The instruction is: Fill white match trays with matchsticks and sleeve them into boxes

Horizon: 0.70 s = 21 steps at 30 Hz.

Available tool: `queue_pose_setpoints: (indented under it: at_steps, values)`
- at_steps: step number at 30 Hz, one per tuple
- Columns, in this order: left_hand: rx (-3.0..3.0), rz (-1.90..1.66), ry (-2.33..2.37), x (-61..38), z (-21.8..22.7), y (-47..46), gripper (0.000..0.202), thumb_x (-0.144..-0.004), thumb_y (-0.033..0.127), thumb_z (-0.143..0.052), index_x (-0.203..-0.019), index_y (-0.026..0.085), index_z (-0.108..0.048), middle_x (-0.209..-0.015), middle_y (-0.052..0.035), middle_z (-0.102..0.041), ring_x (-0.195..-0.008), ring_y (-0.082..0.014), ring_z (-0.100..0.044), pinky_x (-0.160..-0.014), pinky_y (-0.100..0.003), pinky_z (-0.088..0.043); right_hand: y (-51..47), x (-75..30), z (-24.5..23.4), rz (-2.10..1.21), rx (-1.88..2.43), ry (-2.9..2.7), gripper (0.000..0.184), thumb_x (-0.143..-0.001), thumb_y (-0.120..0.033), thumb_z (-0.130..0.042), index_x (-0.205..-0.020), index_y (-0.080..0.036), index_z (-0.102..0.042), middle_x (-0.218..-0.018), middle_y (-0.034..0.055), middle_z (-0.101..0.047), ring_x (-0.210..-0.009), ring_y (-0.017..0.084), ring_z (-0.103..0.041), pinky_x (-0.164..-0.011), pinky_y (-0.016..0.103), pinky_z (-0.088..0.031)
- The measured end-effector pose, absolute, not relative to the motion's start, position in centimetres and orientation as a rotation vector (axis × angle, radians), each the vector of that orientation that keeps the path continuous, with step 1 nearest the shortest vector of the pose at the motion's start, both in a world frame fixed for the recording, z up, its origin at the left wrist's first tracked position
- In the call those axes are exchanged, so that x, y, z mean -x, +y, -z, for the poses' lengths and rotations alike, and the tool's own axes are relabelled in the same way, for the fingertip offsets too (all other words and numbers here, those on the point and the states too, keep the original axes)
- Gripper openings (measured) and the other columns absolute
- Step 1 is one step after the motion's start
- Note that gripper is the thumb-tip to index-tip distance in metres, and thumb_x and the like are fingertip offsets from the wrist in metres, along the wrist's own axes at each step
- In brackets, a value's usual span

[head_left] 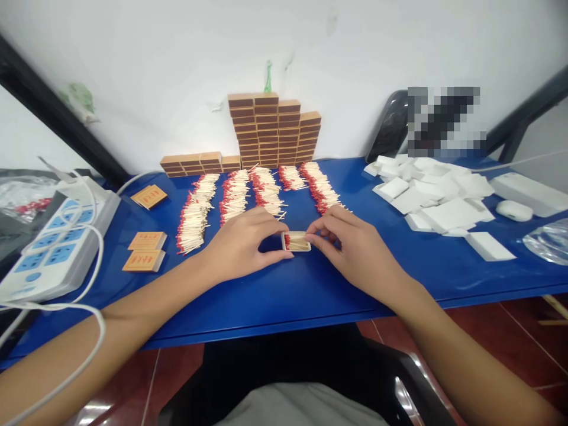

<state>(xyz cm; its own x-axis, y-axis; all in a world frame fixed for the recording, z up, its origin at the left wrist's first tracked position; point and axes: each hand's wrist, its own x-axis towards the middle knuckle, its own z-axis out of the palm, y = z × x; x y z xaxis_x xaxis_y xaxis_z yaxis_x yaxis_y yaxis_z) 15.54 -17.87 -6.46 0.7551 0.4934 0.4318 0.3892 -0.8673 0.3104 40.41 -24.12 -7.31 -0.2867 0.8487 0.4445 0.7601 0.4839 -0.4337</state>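
A small white matchbox tray (302,248) with red-headed matches (295,239) lying in it rests on the blue table near its front. My left hand (248,242) grips the tray's left end between thumb and fingers. At the tray's right end, my right hand (350,245) has its thumb and fingertips pinched together over the match ends; whether a match is between them is too small to tell. Beyond the hands lie several rows of loose matches (193,216), red heads toward the left. The row of matches (322,186) behind my right hand is partly covered by it.
Closed matchboxes are stacked (277,133) against the wall, with a low row of boxes (190,163) beside them. Orange matchbox sleeves (144,260) and a power strip (66,236) with a looping white cable lie left. White trays (437,189) are heaped right, before a leaning phone (386,127).
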Motion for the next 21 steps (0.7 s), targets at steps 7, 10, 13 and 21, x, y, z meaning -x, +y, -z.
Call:
queue_pose_setpoints:
  at_steps: [7, 10, 13, 21]
  values:
    - [-2.763, -0.784, 0.674, -15.5, 6.5, -17.9, 0.030, -0.095, 0.043, -0.081, -0.111, 0.019, -0.075, -0.100, -0.0058, -0.077, -0.094, -0.0229, -0.069, -0.087, -0.037, -0.055, -24.2, -40.3, 7.8, -0.190, 1.292, -2.102, 0.006, -0.104, -0.021, -0.064, -0.101, -0.021, -0.070, -0.097, 0.0059, -0.068, -0.082, 0.021, -0.067, -0.074, 0.034, -0.054]
    - [-2.757, -0.766, 0.672, -15.6, 6.4, -17.9, 0.029, -0.095, 0.043, -0.080, -0.112, 0.019, -0.075, -0.101, -0.0059, -0.078, -0.096, -0.0230, -0.069, -0.087, -0.037, -0.054, -24.3, -40.4, 7.8, -0.206, 1.291, -2.083, 0.006, -0.104, -0.023, -0.064, -0.102, -0.023, -0.070, -0.097, 0.0061, -0.068, -0.084, 0.021, -0.068, -0.074, 0.035, -0.054]
    - [-2.763, -0.763, 0.645, -15.6, 6.4, -17.9, 0.030, -0.096, 0.043, -0.079, -0.113, 0.019, -0.075, -0.101, -0.0059, -0.078, -0.096, -0.0229, -0.069, -0.088, -0.037, -0.055, -24.4, -40.1, 7.9, -0.213, 1.307, -2.079, 0.008, -0.104, -0.026, -0.063, -0.101, -0.024, -0.070, -0.095, 0.0063, -0.067, -0.083, 0.022, -0.067, -0.073, 0.036, -0.055]
    - [-2.770, -0.751, 0.711, -15.5, 6.4, -17.9, 0.030, -0.095, 0.044, -0.079, -0.112, 0.019, -0.075, -0.102, -0.0069, -0.078, -0.098, -0.0240, -0.070, -0.088, -0.037, -0.055, -24.0, -42.4, 7.2, -0.154, 1.318, -1.981, 0.016, -0.105, -0.033, -0.062, -0.098, -0.025, -0.074, -0.091, 0.0053, -0.066, -0.075, 0.020, -0.062, -0.072, 0.037, -0.053]
